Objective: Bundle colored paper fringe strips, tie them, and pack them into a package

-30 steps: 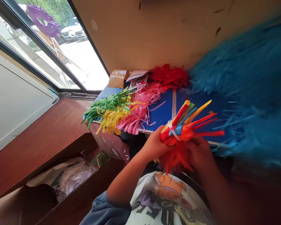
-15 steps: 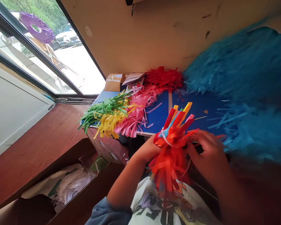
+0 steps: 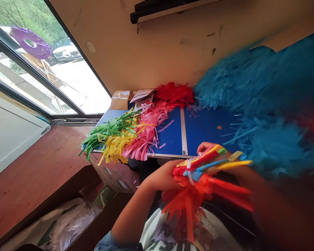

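Observation:
A bundle of paper strips [image 3: 192, 193], mostly orange-red with yellow, blue and green ends, is up in front of my chest. Around its neck runs a thin white band [image 3: 189, 171]. My left hand [image 3: 169, 176] grips the bundle from the left, its fingertips hidden behind the strips. Just beyond the coloured ends is my right hand [image 3: 206, 147], its fingers curled together close to the bundle. The strips cover much of this hand, so what it pinches cannot be made out.
On the blue table [image 3: 204, 129] lie green strips [image 3: 107, 127], yellow strips [image 3: 119, 144], pink strips [image 3: 149, 129] and red strips [image 3: 175, 94]. Large blue strip heaps [image 3: 251, 83] fill the right side. An open cardboard box [image 3: 112, 177] stands on the floor at lower left.
The bundle has turned, so its coloured ends now point right instead of up. My right hand has moved from the bundle's right side to behind its upper end. The view has shifted slightly.

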The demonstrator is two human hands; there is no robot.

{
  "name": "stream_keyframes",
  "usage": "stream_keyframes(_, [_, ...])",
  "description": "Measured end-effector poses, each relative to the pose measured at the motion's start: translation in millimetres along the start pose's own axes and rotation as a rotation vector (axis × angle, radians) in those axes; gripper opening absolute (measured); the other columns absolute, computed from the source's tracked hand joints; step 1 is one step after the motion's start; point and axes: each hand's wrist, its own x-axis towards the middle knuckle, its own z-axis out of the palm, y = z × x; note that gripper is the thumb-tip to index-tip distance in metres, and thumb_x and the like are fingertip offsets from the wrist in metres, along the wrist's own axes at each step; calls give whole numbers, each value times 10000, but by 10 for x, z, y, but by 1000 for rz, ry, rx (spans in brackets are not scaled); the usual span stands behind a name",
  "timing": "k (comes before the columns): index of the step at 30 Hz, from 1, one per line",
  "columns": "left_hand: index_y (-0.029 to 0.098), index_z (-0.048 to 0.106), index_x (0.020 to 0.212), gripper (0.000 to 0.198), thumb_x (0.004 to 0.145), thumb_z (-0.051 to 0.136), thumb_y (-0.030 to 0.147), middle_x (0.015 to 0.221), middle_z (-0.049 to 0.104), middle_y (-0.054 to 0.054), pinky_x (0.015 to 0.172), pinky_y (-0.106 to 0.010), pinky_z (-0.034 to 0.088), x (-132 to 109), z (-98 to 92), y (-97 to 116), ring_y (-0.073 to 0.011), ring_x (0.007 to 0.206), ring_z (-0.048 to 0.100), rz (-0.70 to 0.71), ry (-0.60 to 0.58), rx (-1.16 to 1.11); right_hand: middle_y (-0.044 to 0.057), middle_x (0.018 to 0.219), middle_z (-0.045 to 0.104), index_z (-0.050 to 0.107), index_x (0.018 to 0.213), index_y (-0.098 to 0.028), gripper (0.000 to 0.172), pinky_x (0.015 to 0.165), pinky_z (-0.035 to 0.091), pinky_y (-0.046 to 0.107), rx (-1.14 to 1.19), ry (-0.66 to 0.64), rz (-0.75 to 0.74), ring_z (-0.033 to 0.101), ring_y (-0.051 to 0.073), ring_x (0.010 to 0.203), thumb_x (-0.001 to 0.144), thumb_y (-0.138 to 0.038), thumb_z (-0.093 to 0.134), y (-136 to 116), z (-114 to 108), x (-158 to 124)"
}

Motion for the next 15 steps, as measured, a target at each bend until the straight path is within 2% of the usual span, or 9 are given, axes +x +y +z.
stream_keyframes(4, [169, 576, 896, 251, 700, 591, 327, 827, 664, -68, 621, -272, 454, 65, 101, 102, -228, 732, 624, -159, -46, 711, -3, 627, 593, 505, 744, -177, 70, 555, 442, 232, -93, -198, 45, 578, 130, 578, 733, -229, 459, -56, -203, 290])
stream_keyframes(6, [170, 560, 915, 228, 716, 561, 281, 845, 665, -95, 618, -288, 447, 122, 171, 71, -252, 741, 635, -228, -39, 899, -10, 571, 559, 530, 706, -170, 47, 512, 408, 226, -182, -255, 82, 543, 123, 519, 703, -183, 486, -134, -304, 355])
stream_keyframes(8, [162, 543, 945, 230, 722, 538, 220, 874, 663, -119, 629, -301, 444, 174, 213, 13, -267, 763, 639, -277, -5, 950, -5, 543, 541, 550, 666, -167, 47, 471, 348, 226, -284, -257, 99, 502, 123, 481, 669, -146, 508, -245, -378, 346])
stream_keyframes(11, [155, 512, 977, 254, 723, 514, 171, 913, 653, -131, 632, -300, 433, 217, 205, -51, -271, 796, 636, -362, 93, 978, 24, 630, 568, 539, 647, -172, 48, 481, 266, 237, -442, -124, 52, 483, 134, 548, 673, -140, 514, -433, -377, 189])
stream_keyframes(13, [161, 497, 974, 233, 743, 506, 191, 905, 651, -114, 624, -288, 417, 223, 173, -65, -262, 800, 633, -412, 176, 976, 27, 671, 582, 525, 656, -181, 70, 499, 251, 244, -524, -41, -1, 481, 139, 585, 712, -162, 489, -523, -286, 12])
stream_keyframes(15, [171, 497, 932, 188, 764, 519, 252, 868, 649, -91, 601, -272, 392, 219, 142, -72, -248, 782, 629, -423, 277, 925, 11, 651, 583, 520, 674, -190, 103, 507, 265, 243, -513, -18, -37, 482, 135, 575, 754, -186, 457, -543, -135, -183])
